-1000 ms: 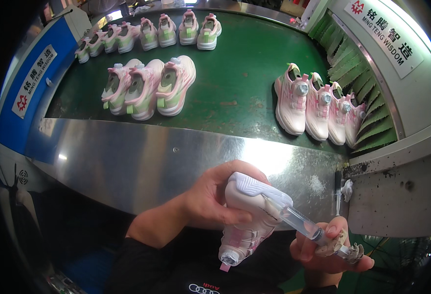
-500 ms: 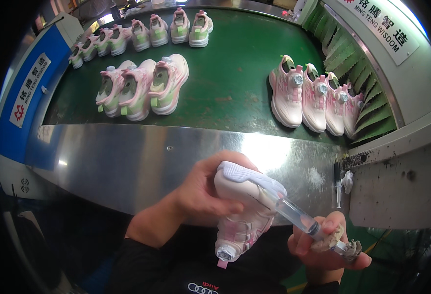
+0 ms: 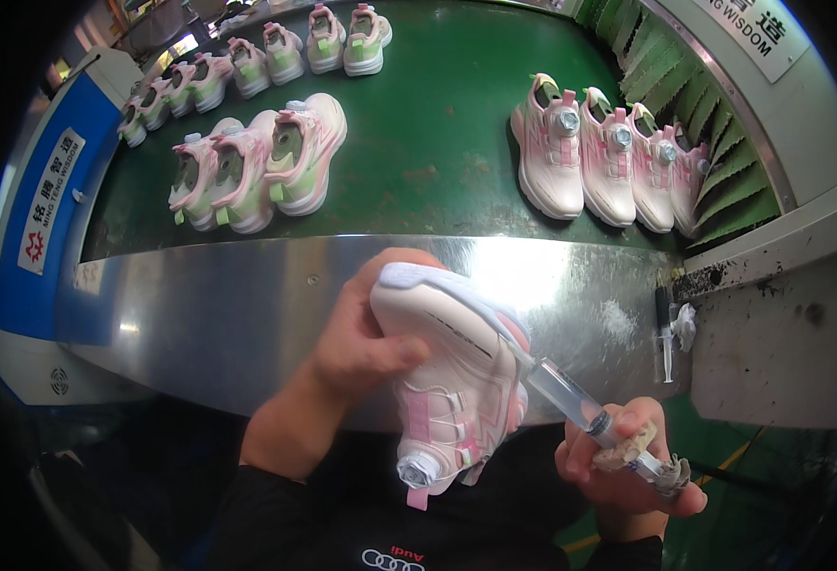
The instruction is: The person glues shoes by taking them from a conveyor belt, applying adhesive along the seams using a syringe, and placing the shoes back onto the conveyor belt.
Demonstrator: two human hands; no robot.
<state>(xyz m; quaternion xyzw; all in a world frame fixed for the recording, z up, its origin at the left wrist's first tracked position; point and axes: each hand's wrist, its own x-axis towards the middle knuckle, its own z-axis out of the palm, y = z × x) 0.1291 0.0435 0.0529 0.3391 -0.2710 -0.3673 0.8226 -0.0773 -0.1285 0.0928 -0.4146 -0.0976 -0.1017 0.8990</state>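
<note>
A white and pink sneaker (image 3: 447, 371) is gripped around its toe by my left hand (image 3: 366, 324), the thumb lying on the upper. Its pale sole is turned up and away, and the round dial on the tongue points toward me. My right hand (image 3: 618, 457) is closed on a clear syringe (image 3: 566, 395) whose flange and plunger end are wrapped in tan material. The syringe's narrow tip meets the seam between sole and upper on the shoe's right side, or lies very close to it.
On the green conveyor belt (image 3: 418, 143) stand several like sneakers (image 3: 552, 157) at right, three sneakers (image 3: 299, 157) at left and a farther row (image 3: 285, 57). A metal ledge (image 3: 199, 314) lies in front. A second syringe (image 3: 664, 328) rests beside a crumpled white wad (image 3: 685, 326). Green curtain strips (image 3: 704, 105) hang at right.
The sneaker has moved left and turned, showing more of its side and upper. The syringe tip now sits on the side seam, with more of the syringe visible. The whole view has shifted slightly.
</note>
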